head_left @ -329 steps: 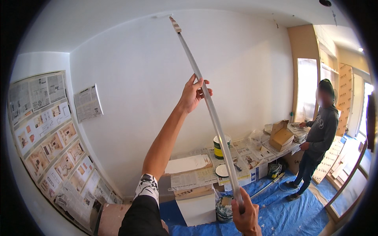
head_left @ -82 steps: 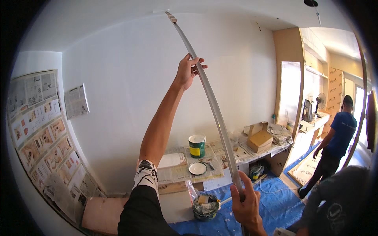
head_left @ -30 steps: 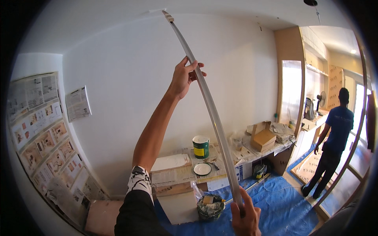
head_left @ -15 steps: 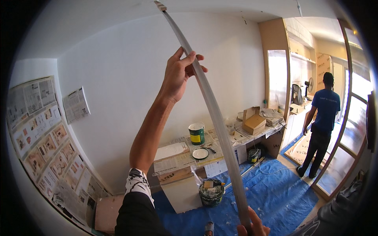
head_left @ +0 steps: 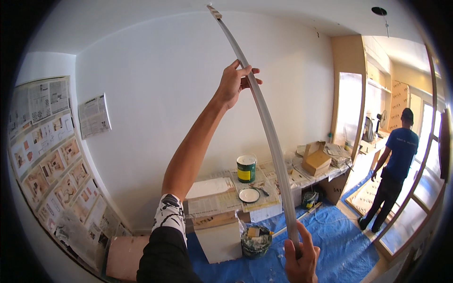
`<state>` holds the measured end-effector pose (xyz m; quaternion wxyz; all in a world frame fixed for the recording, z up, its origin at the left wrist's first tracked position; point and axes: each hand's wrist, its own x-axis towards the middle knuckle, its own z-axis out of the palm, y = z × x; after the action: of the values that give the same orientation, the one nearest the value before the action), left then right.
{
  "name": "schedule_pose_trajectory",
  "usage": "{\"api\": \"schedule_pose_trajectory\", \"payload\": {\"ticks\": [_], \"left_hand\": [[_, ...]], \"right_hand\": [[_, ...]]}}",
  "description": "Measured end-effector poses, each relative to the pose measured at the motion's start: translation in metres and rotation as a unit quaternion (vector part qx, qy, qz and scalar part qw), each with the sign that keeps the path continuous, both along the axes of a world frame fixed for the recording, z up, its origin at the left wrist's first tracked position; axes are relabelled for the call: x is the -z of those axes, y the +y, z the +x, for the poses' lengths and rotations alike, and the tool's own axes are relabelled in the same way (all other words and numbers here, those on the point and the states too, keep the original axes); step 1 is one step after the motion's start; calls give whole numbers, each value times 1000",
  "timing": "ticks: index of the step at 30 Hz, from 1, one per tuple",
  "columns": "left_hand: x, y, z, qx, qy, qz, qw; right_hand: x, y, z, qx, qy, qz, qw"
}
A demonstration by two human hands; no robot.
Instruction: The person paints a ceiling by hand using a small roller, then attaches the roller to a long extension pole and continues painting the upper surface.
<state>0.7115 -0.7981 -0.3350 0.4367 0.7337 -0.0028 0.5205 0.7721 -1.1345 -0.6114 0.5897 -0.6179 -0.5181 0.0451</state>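
A long grey pole (head_left: 271,132) runs slantwise from low in front of me up to the ceiling; it looks bent in this wide view. At its top end a small light block (head_left: 215,13) lies at or close to the ceiling, and I cannot tell whether it touches. My left hand (head_left: 233,86), raised on an outstretched arm, grips the upper part of the pole between thumb and fingers. Lower down, my right hand (head_left: 302,259) is closed around the pole's near end.
A paper-covered bench (head_left: 214,200) along the white wall carries a green paint can (head_left: 247,169), its lid (head_left: 249,195) and an open cardboard box (head_left: 316,160). A smeared bucket (head_left: 256,242) stands on blue sheeting (head_left: 325,240). At right, a person in blue (head_left: 398,155) stands near a framed glass panel.
The view has swung, so the room sits lower and the pole and hands appear further right. More of my right hand shows at the pole's lower end. Both hands keep their grip.
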Motion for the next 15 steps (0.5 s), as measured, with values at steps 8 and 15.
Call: {"api": "schedule_pose_trajectory", "payload": {"ticks": [8,15], "left_hand": [[-6,96,20,-18,15,-7,1000],[-2,116,25,-26,20,-23,999]], "right_hand": [[-5,106,27,-3,-4,-8,1000],[2,129,34,-20,4,8,1000]]}}
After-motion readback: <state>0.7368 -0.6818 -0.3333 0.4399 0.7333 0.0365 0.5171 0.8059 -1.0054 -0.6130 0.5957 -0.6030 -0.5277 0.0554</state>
